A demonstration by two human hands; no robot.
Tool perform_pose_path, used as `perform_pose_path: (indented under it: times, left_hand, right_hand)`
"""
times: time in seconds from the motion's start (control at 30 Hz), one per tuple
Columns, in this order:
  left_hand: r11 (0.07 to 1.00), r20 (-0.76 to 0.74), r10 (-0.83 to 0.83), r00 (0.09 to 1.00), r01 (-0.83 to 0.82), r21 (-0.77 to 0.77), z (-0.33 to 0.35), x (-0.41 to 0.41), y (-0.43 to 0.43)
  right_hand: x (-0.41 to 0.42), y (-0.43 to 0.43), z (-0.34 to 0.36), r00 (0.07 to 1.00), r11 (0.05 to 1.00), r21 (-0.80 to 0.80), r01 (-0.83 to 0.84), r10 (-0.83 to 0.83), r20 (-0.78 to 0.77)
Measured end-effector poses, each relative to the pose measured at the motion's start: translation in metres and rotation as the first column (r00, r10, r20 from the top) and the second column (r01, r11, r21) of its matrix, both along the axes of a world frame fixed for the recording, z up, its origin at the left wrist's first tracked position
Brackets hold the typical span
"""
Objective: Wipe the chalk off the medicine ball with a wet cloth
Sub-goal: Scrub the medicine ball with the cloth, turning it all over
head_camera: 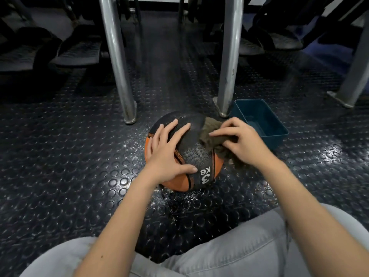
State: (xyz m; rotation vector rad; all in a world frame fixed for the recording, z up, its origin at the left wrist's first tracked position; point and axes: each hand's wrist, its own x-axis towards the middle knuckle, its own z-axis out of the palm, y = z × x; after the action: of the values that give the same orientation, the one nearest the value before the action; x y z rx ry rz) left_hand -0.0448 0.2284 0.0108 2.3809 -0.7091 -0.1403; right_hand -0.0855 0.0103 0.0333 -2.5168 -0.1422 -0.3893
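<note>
Where the left steel post (117, 62) meets the studded black rubber floor (69, 146), white specks lie scattered around a medicine ball (196, 154) just to its right. The ball rests on the floor in front of the person's knees, black and orange, with "3 KG" printed on its near side. The left hand (166, 150) lies flat over the ball's left half; its grip is wide, with the fingers spread across the black panel and the thumb stretched toward the lettering. A pale haze shows on the black top panel between the two hands. On the upper right of the ball sits a bunched brown cloth (209, 134), one end trailing down the ball's right side. The right hand (241, 140) has its grip closed on that cloth, fingers bent over it and pressing it to the ball. Just beyond this hand stands a teal plastic tub (274, 139), beside the foot of the right steel post (229, 56).
</note>
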Motion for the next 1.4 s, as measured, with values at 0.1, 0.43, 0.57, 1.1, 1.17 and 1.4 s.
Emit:
perform_pose_path:
  times: [0.1,0.43,0.57,1.1,1.17,1.4]
  left_hand:
    - [1.0,-0.013,0.002,1.0,-0.002,-0.031,-0.001,0.001,0.003]
    - [1.0,0.015,-0.01,1.0,0.01,-0.024,-0.002,0.003,0.001]
    - [1.0,0.019,-0.003,1.0,0.003,-0.02,-0.003,0.003,-0.001]
    - [0.998,0.01,0.013,1.0,-0.012,-0.067,-0.007,0.001,0.001]
    - [0.997,0.021,0.015,1.0,-0.013,-0.078,-0.006,0.001,0.002]
    - [0.996,0.118,-0.068,0.991,0.074,-0.048,-0.009,0.001,-0.002]
  right_hand:
    - [-0.001,-0.006,0.003,0.967,0.966,-0.049,0.256,-0.255,0.02]
    - [-0.005,-0.002,0.009,0.972,0.997,0.009,-0.076,0.076,-0.224]
    - [-0.009,0.002,0.009,0.983,0.975,-0.157,0.16,-0.172,-0.07]
    - [-0.01,0.01,0.017,0.966,0.973,0.073,0.221,-0.229,0.12]
    - [-0.009,0.027,0.016,0.985,0.993,0.118,-0.011,-0.01,0.173]
    - [0.005,-0.012,0.007,0.877,0.88,-0.062,0.472,-0.475,-0.072]
